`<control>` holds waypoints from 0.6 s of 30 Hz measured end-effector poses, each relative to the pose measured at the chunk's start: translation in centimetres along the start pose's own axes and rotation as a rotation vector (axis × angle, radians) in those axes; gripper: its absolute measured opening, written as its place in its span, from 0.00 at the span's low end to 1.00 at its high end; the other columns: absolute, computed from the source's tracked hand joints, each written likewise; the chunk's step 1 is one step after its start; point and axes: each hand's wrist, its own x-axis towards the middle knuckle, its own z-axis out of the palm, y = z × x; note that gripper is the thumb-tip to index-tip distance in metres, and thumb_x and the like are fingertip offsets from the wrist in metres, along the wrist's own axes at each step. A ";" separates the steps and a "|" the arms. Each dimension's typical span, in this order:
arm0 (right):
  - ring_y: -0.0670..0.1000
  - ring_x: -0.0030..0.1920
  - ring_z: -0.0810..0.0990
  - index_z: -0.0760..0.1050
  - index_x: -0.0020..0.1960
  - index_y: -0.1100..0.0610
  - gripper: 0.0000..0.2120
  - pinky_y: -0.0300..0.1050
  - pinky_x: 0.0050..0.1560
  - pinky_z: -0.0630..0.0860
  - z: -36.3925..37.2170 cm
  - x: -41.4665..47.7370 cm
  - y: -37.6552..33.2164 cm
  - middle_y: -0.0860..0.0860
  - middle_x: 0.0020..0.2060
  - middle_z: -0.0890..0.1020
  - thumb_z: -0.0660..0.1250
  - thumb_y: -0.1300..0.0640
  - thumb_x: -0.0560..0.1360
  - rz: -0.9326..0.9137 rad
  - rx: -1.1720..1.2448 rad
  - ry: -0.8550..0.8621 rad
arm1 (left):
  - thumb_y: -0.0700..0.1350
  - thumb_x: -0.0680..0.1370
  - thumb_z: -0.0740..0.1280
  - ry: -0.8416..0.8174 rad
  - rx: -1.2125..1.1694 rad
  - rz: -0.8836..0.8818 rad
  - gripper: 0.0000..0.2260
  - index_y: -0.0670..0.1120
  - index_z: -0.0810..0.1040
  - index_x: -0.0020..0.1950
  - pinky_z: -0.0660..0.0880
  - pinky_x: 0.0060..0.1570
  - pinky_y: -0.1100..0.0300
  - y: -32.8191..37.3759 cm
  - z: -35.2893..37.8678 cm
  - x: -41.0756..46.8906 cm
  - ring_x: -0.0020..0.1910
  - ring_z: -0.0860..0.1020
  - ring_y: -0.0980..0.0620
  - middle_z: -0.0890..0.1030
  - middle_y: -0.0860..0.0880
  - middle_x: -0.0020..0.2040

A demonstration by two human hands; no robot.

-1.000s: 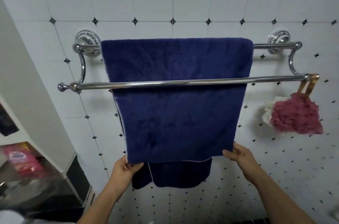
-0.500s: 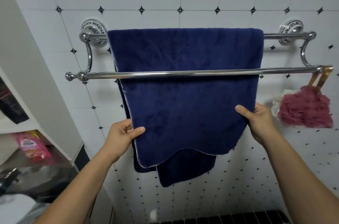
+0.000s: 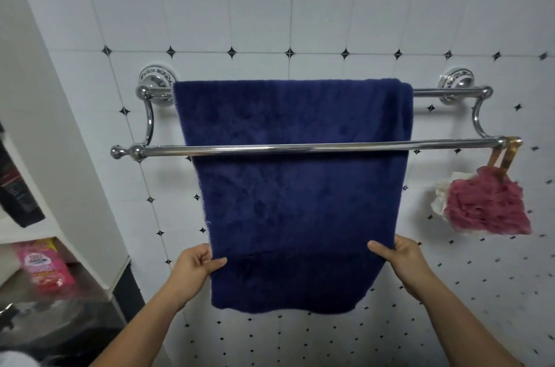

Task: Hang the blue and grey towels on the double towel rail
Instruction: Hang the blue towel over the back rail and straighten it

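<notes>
The blue towel (image 3: 297, 186) is draped over the back bar of the double towel rail (image 3: 300, 148), hanging behind the front bar. The left hand (image 3: 195, 264), at 7 o'clock of the towel, pinches its left edge with closed fingers; the right hand (image 3: 399, 258), at 5 o'clock, pinches the right edge. A red bath sponge (image 3: 486, 207) hangs at the rail's 3 o'clock end.

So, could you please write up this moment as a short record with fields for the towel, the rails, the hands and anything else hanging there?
blue towel: draped over the back rail, hanging behind the front rail
front rail: bare of towels
grey towel: not in view
left hand: pinching the towel's lower left edge
right hand: pinching the towel's lower right edge
bath sponge: dark pink, hanging by a loop from the front rail's right end
wall: white tiles with black diamonds
</notes>
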 end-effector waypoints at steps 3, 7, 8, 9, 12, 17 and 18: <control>0.46 0.47 0.86 0.84 0.53 0.51 0.17 0.33 0.40 0.80 0.5 -0.2 -0.1 0.46 0.49 0.87 0.76 0.51 0.65 0.007 -0.018 -0.010 | 0.31 0.75 0.69 0.011 0.012 -0.002 0.03 0.32 0.78 0.47 0.79 0.54 0.45 0.1 0.2 0.1 0.47 0.80 0.43 0.83 0.39 0.47; 0.43 0.48 0.85 0.81 0.55 0.51 0.15 0.33 0.42 0.80 0.8 -0.1 -1.4 0.48 0.55 0.85 0.77 0.55 0.70 -0.001 -0.077 -0.032 | 0.32 0.73 0.72 -0.030 -0.034 0.048 0.11 0.41 0.80 0.54 0.79 0.41 0.66 1.7 0.1 0.0 0.48 0.84 0.49 0.87 0.51 0.46; 0.42 0.48 0.84 0.80 0.55 0.51 0.16 0.34 0.42 0.80 0.8 -0.2 -2.2 0.47 0.55 0.84 0.77 0.53 0.69 -0.004 -0.121 -0.032 | 0.33 0.72 0.73 -0.043 -0.071 0.068 0.15 0.42 0.79 0.57 0.80 0.43 0.65 2.5 0.0 -0.2 0.50 0.84 0.51 0.87 0.52 0.49; 0.42 0.48 0.84 0.78 0.56 0.51 0.18 0.36 0.44 0.80 0.8 -0.2 -3.1 0.45 0.55 0.83 0.77 0.50 0.69 -0.009 -0.194 -0.013 | 0.34 0.72 0.74 -0.049 -0.113 0.091 0.18 0.44 0.78 0.59 0.80 0.44 0.65 3.3 -0.1 -0.3 0.51 0.84 0.52 0.86 0.52 0.52; 0.50 0.49 0.82 0.75 0.58 0.50 0.24 0.53 0.51 0.79 0.8 -0.9 -7.2 0.44 0.48 0.83 0.72 0.37 0.69 -0.105 -0.554 0.233 | 0.39 0.72 0.74 0.007 -0.152 0.183 0.18 0.46 0.77 0.60 0.79 0.44 0.66 6.7 -0.4 -0.9 0.51 0.83 0.55 0.85 0.51 0.54; 0.53 0.37 0.80 0.79 0.41 0.48 0.21 0.46 0.37 0.69 1.0 -3.5 -16.3 0.44 0.31 0.81 0.58 0.33 0.74 -0.531 -0.831 0.639 | 0.55 0.71 0.73 0.310 0.325 0.246 0.07 0.54 0.82 0.44 0.80 0.45 0.53 13.9 -2.8 -3.4 0.38 0.84 0.54 0.86 0.52 0.40; 0.54 0.36 0.79 0.79 0.40 0.49 0.20 0.45 0.36 0.68 1.1 -3.7 -18.3 0.45 0.30 0.80 0.59 0.35 0.75 -0.621 -0.828 0.681 | 0.60 0.70 0.69 0.363 0.410 0.297 0.08 0.57 0.82 0.40 0.79 0.45 0.52 15.6 -3.4 -4.2 0.35 0.84 0.56 0.85 0.55 0.36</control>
